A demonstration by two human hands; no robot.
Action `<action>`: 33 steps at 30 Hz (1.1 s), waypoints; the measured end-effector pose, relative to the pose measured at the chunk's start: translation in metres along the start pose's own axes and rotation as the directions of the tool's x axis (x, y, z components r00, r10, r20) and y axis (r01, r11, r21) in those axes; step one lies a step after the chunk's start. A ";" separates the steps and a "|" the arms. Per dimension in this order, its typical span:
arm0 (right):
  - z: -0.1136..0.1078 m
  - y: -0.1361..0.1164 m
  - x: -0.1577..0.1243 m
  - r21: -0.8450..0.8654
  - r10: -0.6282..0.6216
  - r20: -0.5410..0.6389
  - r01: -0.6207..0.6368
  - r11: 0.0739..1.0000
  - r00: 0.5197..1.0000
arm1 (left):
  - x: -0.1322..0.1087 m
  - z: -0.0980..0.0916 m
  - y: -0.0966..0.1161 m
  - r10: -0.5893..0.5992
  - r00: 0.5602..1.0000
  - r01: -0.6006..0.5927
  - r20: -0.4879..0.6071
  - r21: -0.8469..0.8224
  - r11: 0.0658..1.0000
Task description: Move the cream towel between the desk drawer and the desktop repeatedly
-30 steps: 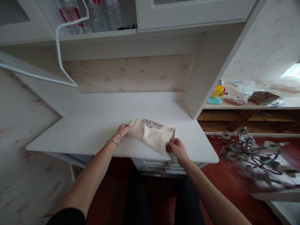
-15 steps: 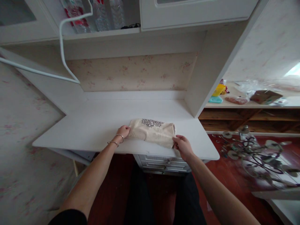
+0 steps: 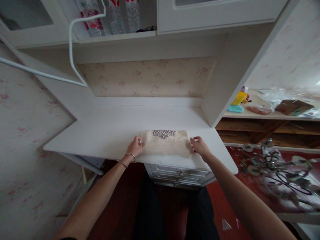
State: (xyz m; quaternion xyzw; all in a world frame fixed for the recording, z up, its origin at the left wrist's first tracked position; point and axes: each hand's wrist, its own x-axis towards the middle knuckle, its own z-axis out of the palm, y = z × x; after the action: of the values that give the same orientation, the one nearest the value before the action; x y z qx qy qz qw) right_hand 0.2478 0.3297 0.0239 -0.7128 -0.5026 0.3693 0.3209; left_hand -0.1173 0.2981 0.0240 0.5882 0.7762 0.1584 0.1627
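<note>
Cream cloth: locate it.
Head view, just right of centre: the cream cloth lies on the white desk, near its front edge, between left hand and right hand.

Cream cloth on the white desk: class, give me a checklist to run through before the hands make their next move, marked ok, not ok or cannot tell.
1. Cream cloth resting on the white desk: ok, near the front edge.
2. Left hand at the cloth's left end: ok.
3. Right hand at its right end: ok; how firm its grip is, cannot tell.
4. Dark pattern facing up: ok, along the far side.
5. Underside lying smooth: cannot tell, hidden.
6. Floor free of scraps: not ok, a pale scrap lies there.
</note>
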 end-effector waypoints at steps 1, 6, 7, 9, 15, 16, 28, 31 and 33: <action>0.006 -0.006 0.003 -0.037 -0.021 -0.001 0.021 0.999 1.000 | -0.005 0.000 -0.001 0.033 0.999 -0.032 -0.029 0.012 0.999; 0.035 -0.034 0.013 -0.175 -0.186 -0.018 0.180 0.968 0.982 | -0.023 -0.004 -0.009 0.131 0.978 -0.123 -0.161 0.060 0.991; 0.038 -0.038 0.014 -0.193 -0.225 -0.031 0.215 0.957 0.974 | -0.025 -0.006 -0.011 0.126 0.977 -0.115 -0.170 0.072 0.991; 0.040 -0.045 0.019 -0.243 -0.278 -0.042 0.260 0.935 0.960 | -0.028 -0.008 -0.013 0.119 0.979 -0.102 -0.167 0.106 0.989; 0.023 -0.034 0.015 -0.331 -0.207 -0.027 0.187 0.925 0.978 | -0.035 -0.017 0.000 0.183 0.972 -0.138 -0.146 0.274 0.952; 0.017 -0.029 0.007 -0.320 -0.215 -0.051 0.187 0.929 0.975 | -0.037 -0.018 0.007 0.227 0.959 -0.171 -0.171 0.292 0.941; 0.021 0.095 -0.133 0.049 0.102 0.263 -0.119 0.992 0.959 | -0.031 0.034 0.107 0.574 0.764 -0.632 0.295 0.163 0.757; 0.036 0.102 -0.122 0.020 0.170 0.332 -0.187 0.982 0.928 | -0.027 0.045 0.101 0.540 0.770 -0.616 0.340 0.175 0.768; 0.043 0.100 -0.110 0.008 0.156 0.358 -0.170 0.985 0.921 | -0.029 0.047 0.095 0.557 0.773 -0.621 0.305 0.180 0.763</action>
State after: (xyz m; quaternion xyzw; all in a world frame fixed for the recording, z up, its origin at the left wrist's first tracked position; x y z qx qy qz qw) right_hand 0.2346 0.1997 -0.0587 -0.6669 -0.4843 0.5273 0.2065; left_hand -0.0069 0.2969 0.0257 0.8341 0.5396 0.0238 0.1123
